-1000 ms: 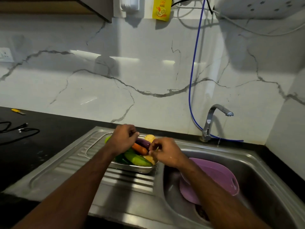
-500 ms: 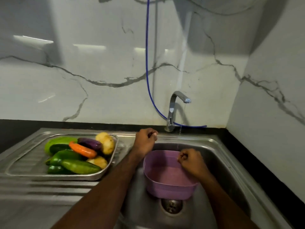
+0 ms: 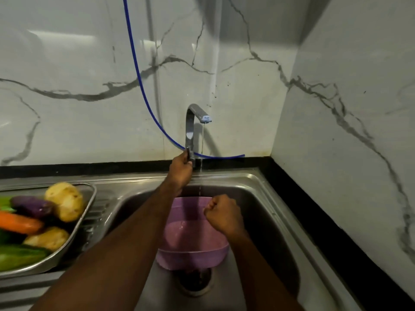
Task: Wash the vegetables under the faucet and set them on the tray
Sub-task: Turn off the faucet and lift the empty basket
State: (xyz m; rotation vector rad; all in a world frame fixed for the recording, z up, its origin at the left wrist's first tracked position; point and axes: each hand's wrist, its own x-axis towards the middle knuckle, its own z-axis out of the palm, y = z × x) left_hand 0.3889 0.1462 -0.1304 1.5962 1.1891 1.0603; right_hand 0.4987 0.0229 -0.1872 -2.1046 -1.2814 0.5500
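A steel tray on the drainboard at the left holds potatoes, a purple eggplant, an orange carrot and green vegetables. My left hand grips the handle at the base of the chrome faucet. A thin stream of water falls from the spout into a purple plastic bowl standing in the sink. My right hand pinches the bowl's far right rim.
A blue hose runs down the marble wall and lies behind the faucet. The drain sits under the bowl's near edge. A black counter strip borders the sink at the right and back.
My left hand has reached from above the bowl to the faucet handle, and water now runs. The right hand stays on the bowl's rim. The view has shifted right.
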